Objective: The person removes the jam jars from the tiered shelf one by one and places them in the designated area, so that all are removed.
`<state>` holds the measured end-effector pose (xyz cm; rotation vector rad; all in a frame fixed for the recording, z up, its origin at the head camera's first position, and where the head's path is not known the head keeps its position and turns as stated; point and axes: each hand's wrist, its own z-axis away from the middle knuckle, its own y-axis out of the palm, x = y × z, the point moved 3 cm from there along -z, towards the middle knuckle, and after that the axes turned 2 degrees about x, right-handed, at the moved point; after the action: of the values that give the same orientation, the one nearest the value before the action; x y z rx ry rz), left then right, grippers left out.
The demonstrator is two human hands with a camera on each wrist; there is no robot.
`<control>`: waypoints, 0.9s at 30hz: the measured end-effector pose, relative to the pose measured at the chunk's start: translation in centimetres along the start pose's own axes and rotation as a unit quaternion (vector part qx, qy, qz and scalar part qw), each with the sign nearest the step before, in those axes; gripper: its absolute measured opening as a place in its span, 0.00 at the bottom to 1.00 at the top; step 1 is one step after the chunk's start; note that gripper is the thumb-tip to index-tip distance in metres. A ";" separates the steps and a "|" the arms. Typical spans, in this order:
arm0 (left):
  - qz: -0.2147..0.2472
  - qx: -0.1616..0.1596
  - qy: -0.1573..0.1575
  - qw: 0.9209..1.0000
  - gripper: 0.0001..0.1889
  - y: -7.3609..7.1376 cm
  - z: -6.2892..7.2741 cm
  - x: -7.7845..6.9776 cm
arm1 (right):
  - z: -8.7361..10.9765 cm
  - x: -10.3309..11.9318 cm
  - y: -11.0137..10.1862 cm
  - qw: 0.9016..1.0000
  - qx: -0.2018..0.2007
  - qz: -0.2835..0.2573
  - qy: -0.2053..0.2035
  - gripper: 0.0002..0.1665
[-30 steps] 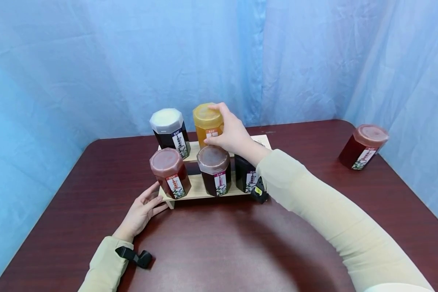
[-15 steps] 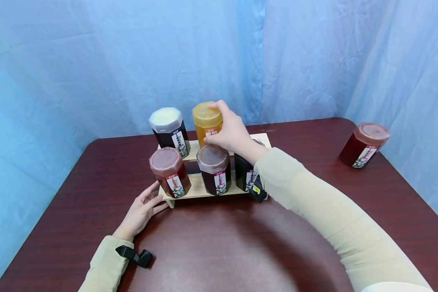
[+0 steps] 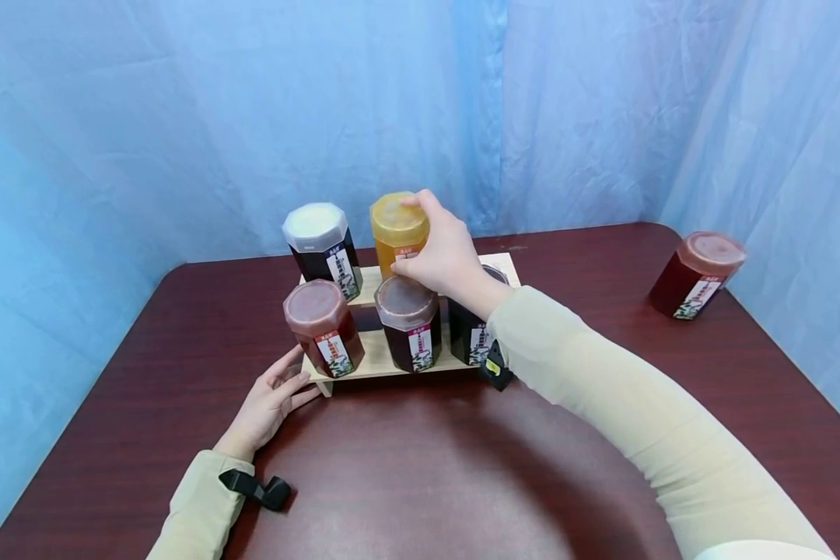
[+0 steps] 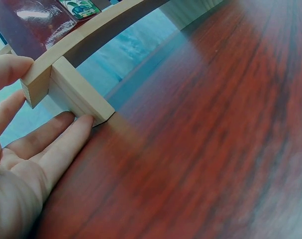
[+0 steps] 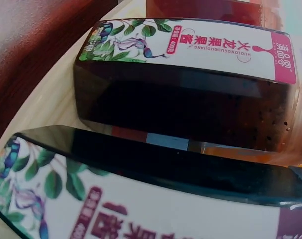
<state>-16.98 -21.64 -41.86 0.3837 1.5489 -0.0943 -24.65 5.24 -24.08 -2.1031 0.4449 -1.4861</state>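
A two-tier wooden rack (image 3: 376,359) carries several jam jars. My right hand (image 3: 448,253) grips the lid of the yellow jar (image 3: 393,222) on the upper tier, thumb in front. Left of it stands a dark jar with a white lid (image 3: 318,253). On the lower tier are a red jar (image 3: 324,327), a dark red jar (image 3: 409,323) and a dark jar (image 3: 464,334) partly behind my right wrist. My left hand (image 3: 266,408) holds the rack's front left corner. In the left wrist view, its thumb and index pinch the board while other fingers touch the leg (image 4: 78,92).
Another red jar (image 3: 696,276) stands apart near the right edge of the dark wood table (image 3: 406,467). Light blue curtains (image 3: 287,117) hang behind and at both sides. The right wrist view shows the labels of two lower jars close up, with no fingers visible.
Both hands keep their hold, on the yellow jar and on the rack. Only a slight shift of the whole head view shows.
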 end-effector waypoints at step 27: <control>-0.005 -0.013 -0.016 1.000 0.35 0.5 0.1 0.5 | 2.1 -0.9 -2.7 0.988 -0.114 -0.097 -0.044 0.45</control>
<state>-16.76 -21.10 -42.23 0.3535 1.5189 -0.0881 -23.05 8.39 -23.72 -2.4427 0.4037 -1.5002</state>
